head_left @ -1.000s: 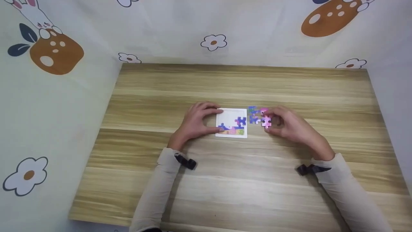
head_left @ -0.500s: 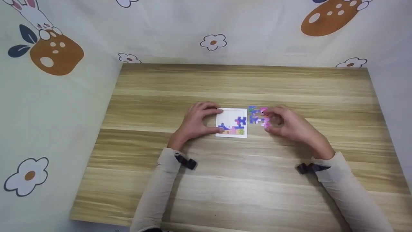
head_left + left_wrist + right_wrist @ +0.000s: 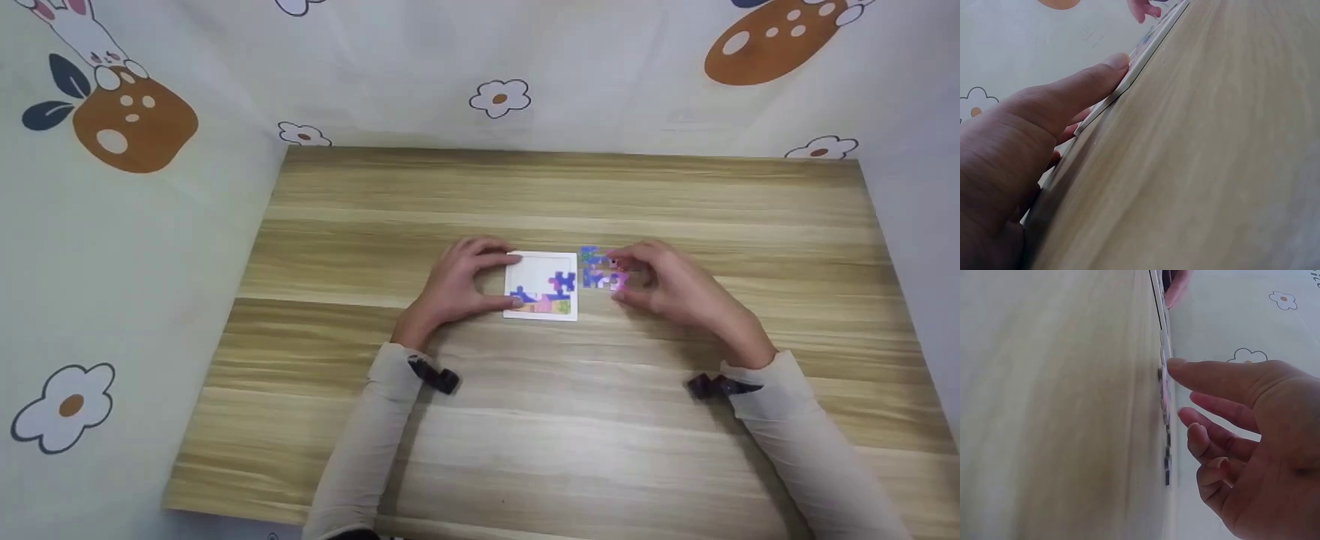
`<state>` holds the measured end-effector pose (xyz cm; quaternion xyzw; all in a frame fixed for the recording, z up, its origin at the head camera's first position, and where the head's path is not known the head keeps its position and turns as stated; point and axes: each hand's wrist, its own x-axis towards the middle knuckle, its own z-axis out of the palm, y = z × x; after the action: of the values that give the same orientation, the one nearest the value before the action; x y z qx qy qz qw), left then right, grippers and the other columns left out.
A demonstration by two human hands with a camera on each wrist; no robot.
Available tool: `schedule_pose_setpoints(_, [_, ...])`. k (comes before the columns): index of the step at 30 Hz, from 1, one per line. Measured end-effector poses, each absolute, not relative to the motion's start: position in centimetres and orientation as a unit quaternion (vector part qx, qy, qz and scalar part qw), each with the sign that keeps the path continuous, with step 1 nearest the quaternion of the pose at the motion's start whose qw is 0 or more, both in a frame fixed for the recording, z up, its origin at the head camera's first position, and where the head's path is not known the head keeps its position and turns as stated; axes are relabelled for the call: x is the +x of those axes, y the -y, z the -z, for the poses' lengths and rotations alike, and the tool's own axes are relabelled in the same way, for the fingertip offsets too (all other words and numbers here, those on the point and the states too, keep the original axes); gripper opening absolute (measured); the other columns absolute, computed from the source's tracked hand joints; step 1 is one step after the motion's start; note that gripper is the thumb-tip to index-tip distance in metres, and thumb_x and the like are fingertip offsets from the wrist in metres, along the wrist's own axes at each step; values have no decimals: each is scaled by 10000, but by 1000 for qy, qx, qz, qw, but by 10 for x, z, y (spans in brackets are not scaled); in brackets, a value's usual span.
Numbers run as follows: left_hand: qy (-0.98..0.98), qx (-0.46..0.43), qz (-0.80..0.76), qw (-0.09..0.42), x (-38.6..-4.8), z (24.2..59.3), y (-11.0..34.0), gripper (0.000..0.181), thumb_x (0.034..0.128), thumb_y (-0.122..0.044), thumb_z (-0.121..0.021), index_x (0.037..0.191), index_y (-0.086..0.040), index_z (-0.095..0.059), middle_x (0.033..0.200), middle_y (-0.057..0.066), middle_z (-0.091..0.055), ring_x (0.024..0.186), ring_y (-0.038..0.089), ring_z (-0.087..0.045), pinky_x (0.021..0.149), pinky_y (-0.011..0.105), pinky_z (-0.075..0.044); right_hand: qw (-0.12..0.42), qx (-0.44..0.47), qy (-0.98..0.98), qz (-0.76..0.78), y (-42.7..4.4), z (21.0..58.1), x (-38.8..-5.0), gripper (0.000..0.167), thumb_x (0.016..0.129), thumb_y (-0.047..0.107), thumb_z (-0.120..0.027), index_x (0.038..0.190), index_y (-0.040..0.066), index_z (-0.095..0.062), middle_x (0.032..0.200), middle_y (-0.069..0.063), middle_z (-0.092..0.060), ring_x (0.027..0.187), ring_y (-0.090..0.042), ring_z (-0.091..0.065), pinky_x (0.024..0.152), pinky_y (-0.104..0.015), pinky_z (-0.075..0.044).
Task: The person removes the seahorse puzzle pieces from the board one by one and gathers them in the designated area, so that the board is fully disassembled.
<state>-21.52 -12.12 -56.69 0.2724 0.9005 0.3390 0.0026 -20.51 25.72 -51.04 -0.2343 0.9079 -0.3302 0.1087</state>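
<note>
A white square puzzle board [image 3: 541, 316] lies on the table, its lower part filled with colourful jigsaw pieces [image 3: 544, 302]. My left hand [image 3: 456, 283] holds the board's left side, thumb and index finger spread over the frame. In the left wrist view the thumb [image 3: 1092, 84] rests on the board's edge. Just right of the board lie several loose blue and pink puzzle pieces [image 3: 598, 278], grouped closely. My right hand [image 3: 679, 289] grips the pink pieces at the group's right side between thumb and index finger. Those fingers partly cover them. The other right fingers are loosely curled in the right wrist view.
The wooden table [image 3: 555, 420] extends around both hands. Pale patterned cloth [image 3: 390, 82] borders it at the back and sides. A small black device [image 3: 439, 376] sits at the left cuff, and another black device [image 3: 716, 386] at the right cuff.
The lower pink puzzle piece has moved left against the blue pieces, with my right thumb and index finger moving slightly left too. My left hand and the board have stayed put.
</note>
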Motion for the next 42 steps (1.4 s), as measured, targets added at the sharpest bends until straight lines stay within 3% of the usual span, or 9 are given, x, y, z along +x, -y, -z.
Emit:
schedule_pose_setpoints(6, [-900, 274, -339, -1, -215, 566, 120, 719, 798, -670, -881, 1406, -313, -738, 1522, -77, -629, 1462, 205, -498, 1276, 505, -305, 86, -241, -905, 338, -243, 504, -208, 566, 862, 122, -913, 1389, 81, -711, 1187, -124, -731, 1010, -277, -660, 863, -399, -521])
schedule_pose_setpoints(17, [-900, 271, -341, 6, -215, 566, 121, 746, 782, -679, -887, 1410, -306, -734, 1538, -79, -618, 1475, 201, -486, 1292, 509, -280, 94, -273, -894, 341, -212, 499, -212, 526, 883, 130, -893, 1375, 69, -719, 1217, -133, -744, 995, -296, -672, 857, -425, -551])
schedule_pose_setpoints(26, [-901, 272, -339, 13, -215, 565, 121, 747, 793, -694, -873, 1424, -325, -722, 1538, -98, -610, 1459, 196, -486, 1278, 519, -296, 105, -291, -895, 321, -198, 502, -220, 466, 903, 144, -875, 1345, 92, -739, 1175, -101, -752, 928, -252, -641, 814, -384, -508])
schedule_pose_setpoints(42, [-903, 272, -333, 6, -216, 567, 121, 758, 783, -703, -873, 1427, -334, -718, 1542, -98, -608, 1476, 193, -479, 1298, 507, -273, 145, -292, -894, 307, -197, 511, -220, 426, 920, 207, -872, 1317, 104, -756, 1238, -95, -721, 1025, -247, -658, 880, -408, -541])
